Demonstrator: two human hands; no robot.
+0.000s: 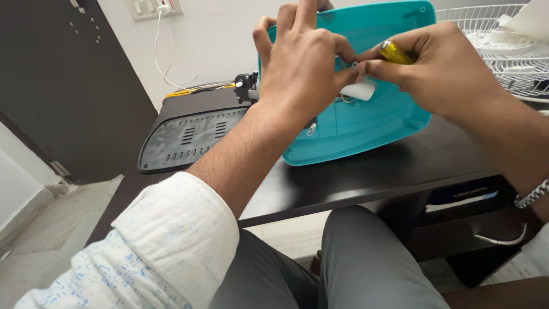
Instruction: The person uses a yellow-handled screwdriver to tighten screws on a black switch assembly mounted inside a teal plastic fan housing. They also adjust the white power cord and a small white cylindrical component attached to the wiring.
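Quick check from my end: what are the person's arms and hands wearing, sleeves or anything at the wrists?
Both hands are bare, no gloves. The left hand comes out of a rolled-up white sleeve with small blue specks. The right hand has a silver metal bracelet at the wrist; a white cuff shows just beyond it.

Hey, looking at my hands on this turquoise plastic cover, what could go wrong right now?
The turquoise plastic cover stands tilted on the dark table near its front edge; it might slide off. The yellow-handled tool in the right hand sits close to the left hand fingertips; a slip could jab them. The small white part could drop.
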